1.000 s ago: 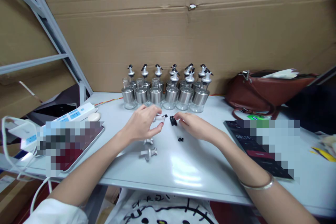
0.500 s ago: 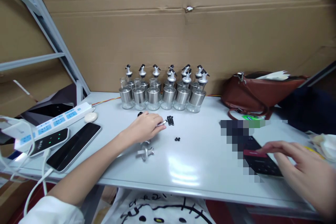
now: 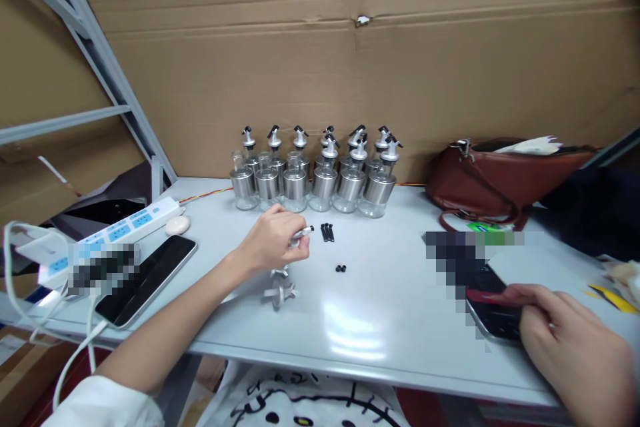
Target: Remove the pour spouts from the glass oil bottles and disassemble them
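Gripped in the left hand (image 3: pixel 273 238), a spout (image 3: pixel 301 233) is mostly hidden.

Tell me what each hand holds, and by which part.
Left hand: a silver spout, gripped part mostly hidden. Right hand: apparently nothing; it is over a phone.

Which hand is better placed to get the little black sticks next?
Probably the left hand: it's close to the black sticks, though it holds a silvery piece. The right hand is much farther away, over at the phone.
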Demonstrator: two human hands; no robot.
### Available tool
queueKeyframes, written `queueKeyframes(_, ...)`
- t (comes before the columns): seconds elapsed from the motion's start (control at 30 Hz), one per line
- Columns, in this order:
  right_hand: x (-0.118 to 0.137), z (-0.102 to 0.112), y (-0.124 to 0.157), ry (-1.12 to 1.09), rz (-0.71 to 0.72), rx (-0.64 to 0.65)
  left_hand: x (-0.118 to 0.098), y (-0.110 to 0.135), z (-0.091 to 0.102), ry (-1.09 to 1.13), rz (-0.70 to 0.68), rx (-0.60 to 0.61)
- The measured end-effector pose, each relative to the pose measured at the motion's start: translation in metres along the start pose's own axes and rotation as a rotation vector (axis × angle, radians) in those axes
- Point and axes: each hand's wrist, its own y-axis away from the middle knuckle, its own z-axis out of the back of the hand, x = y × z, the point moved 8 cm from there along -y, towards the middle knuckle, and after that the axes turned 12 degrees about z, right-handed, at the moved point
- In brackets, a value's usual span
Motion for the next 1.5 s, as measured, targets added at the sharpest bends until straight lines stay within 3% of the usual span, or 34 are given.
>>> queueKeyframes(0.2,0.003,0.003,0.001,-0.003,-0.017,-0.028,-0.007,0.003,0.018,0.025,-0.008,-0.125)
queueKeyframes(0.47,0.004,0.002,0.003,0.004,-0.042,0.002,-0.021,0.006,0.016,0.122,-0.148,-0.126)
queueKeyframes(0.67,-0.001,0.003,0.003,0.04,0.009,-0.158,-0.02,0.007,0.019,0.138,-0.141,-0.135)
queueKeyframes(0.77,0.004,0.003,0.003,0.038,0.038,-0.132,-0.02,0.007,0.018,0.126,-0.147,-0.135)
queueKeyframes(0.87,0.016,0.016,0.001,-0.004,0.02,-0.177,-0.022,0.006,0.017,0.111,-0.151,-0.134)
queueKeyframes(0.93,0.035,0.03,-0.006,-0.093,0.052,-0.258,-0.024,0.005,0.017,0.09,-0.163,-0.142)
queueKeyframes(1.0,0.069,0.042,-0.02,-0.205,0.215,-0.318,-0.027,0.005,0.018,0.074,-0.182,-0.15)
queueKeyframes(1.1,0.138,0.046,-0.047,-0.386,0.538,-0.25,-0.03,0.007,0.018,0.074,-0.217,-0.167)
queueKeyframes(1.2,0.205,0.039,-0.064,-0.483,0.818,-0.178,-0.029,0.009,0.017,0.08,-0.227,-0.183)
queueKeyframes(1.3,0.253,0.021,-0.068,-0.453,1.034,-0.155,-0.026,0.011,0.014,0.084,-0.212,-0.187)
queueKeyframes(1.37,0.267,0.007,-0.066,-0.464,1.101,-0.139,-0.025,0.012,0.01,0.082,-0.2,-0.17)
queueKeyframes(1.5,0.262,-0.013,-0.062,-0.529,1.095,-0.115,-0.024,0.013,-0.003,0.099,-0.169,-0.047)
